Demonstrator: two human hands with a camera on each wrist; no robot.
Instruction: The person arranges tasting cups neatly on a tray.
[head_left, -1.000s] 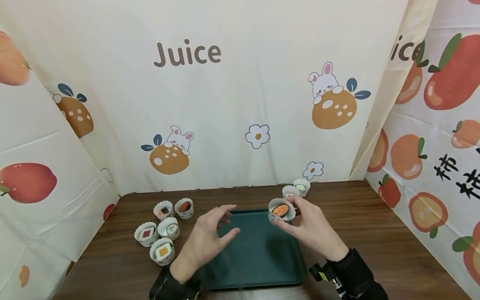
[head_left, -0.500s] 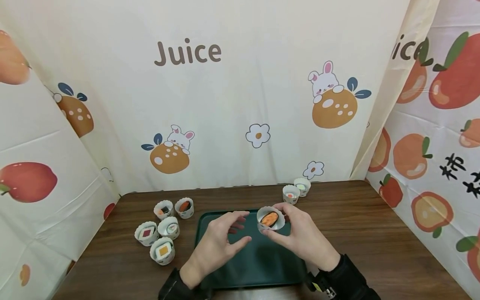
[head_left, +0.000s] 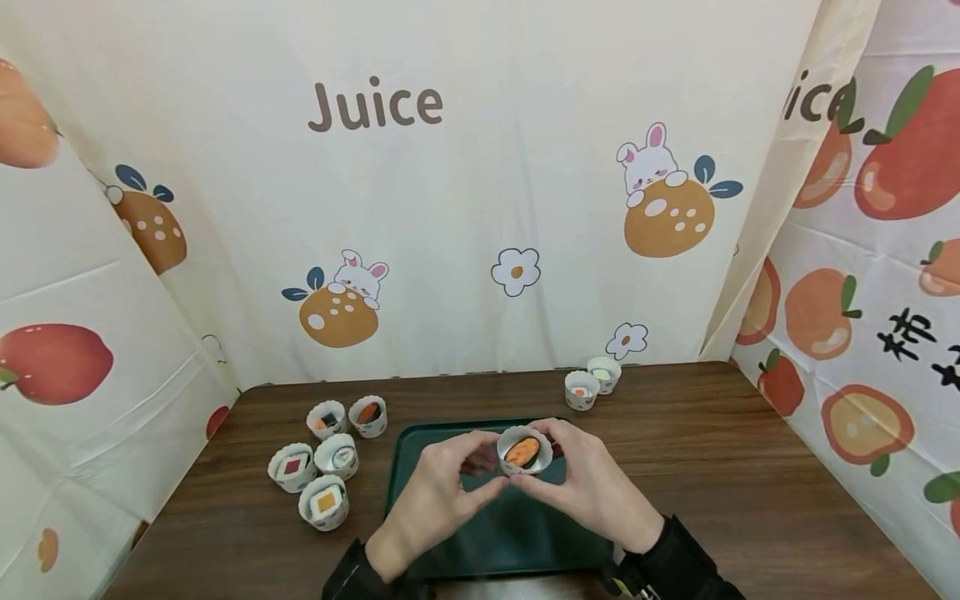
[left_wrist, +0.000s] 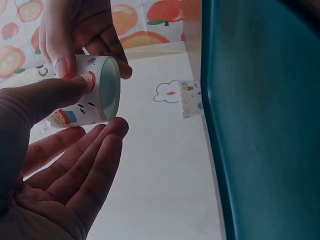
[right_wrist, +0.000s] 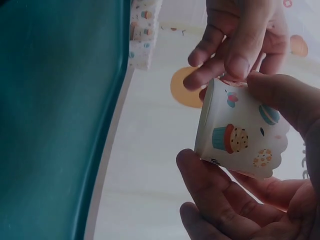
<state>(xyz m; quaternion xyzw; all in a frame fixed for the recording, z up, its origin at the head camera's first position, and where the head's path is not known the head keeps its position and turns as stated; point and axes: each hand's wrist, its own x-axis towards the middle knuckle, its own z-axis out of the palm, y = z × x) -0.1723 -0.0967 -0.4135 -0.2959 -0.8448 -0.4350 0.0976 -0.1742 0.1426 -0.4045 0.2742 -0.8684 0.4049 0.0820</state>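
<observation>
A white paper cupcake cup (head_left: 517, 433) with a piece of sushi (head_left: 523, 452), orange on top with a dark edge, is held up over the far part of a dark green tray (head_left: 517, 533). My right hand (head_left: 600, 492) grips its right side between thumb and fingers. From the other side, my left hand (head_left: 438, 492) has its thumb on the cup and its fingers curved round behind. The wrist views show cupcake prints on the cup wall (right_wrist: 250, 125) and both thumbs meeting close together on it. The tray holds nothing in its visible part.
Left of the tray, several similar cups (head_left: 326, 520) with different sushi pieces stand grouped on the brown wooden table (head_left: 750, 500). Two more cups (head_left: 580, 402) stand at the back right. Fruit-printed cloth (head_left: 450, 192) hangs behind the table and along both sides.
My right hand has carried the cup leftward and slightly nearer, from the tray's right edge to over its middle. My left hand has shifted right to meet it, its thumb now at the cup.
</observation>
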